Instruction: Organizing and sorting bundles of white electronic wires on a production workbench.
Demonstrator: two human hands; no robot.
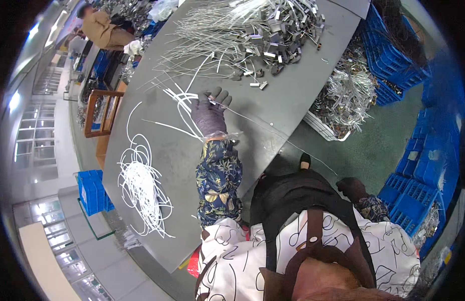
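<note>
My left hand (pixel 210 114), in a dark grey glove, is over the table with its fingers partly curled. It holds a thin wire (pixel 272 127) with a small light piece at the fingers; the wire trails off past the table edge toward my right side. Several white tubes (pixel 180 104) lie against and beside this hand. A loose heap of white tubing (pixel 142 188) rests on the table to the left. My right hand (pixel 352 188), also dark-gloved, hangs low beside my apron near the wire's far end; its fingers are too dark to make out.
At the table's (pixel 177 165) far end lies a large pile of wires with metal parts (pixel 272 37). Right of the table, a white basket (pixel 330 131) holds more wired parts. Blue crates (pixel 411 198) line the right side. A wooden chair (pixel 99 113) and another person (pixel 102 30) are at left.
</note>
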